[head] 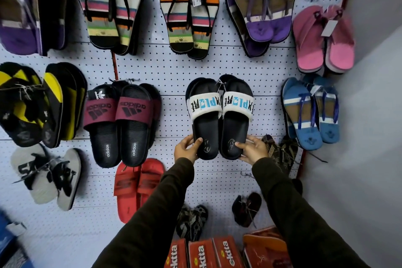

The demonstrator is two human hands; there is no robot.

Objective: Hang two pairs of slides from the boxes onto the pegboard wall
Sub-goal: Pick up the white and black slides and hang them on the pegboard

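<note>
A pair of black slides with white straps printed "EXPLORE" (pixel 218 115) rests toes-up against the white pegboard wall (pixel 174 67) at its middle. My left hand (pixel 187 148) grips the heel of the left slide, thumb on the footbed. My right hand (pixel 253 149) grips the heel of the right slide the same way. A tag and string join the two slides at their tops; whether they sit on a peg is hidden. Red shoe boxes (pixel 205 253) stand at the bottom edge, below my arms.
Many other pairs hang around: maroon-strapped black slides (pixel 121 122) to the left, red slides (pixel 137 187) below them, blue flip-flops (pixel 311 113) to the right, striped and purple flip-flops above. A grey side wall (pixel 365 137) closes the right.
</note>
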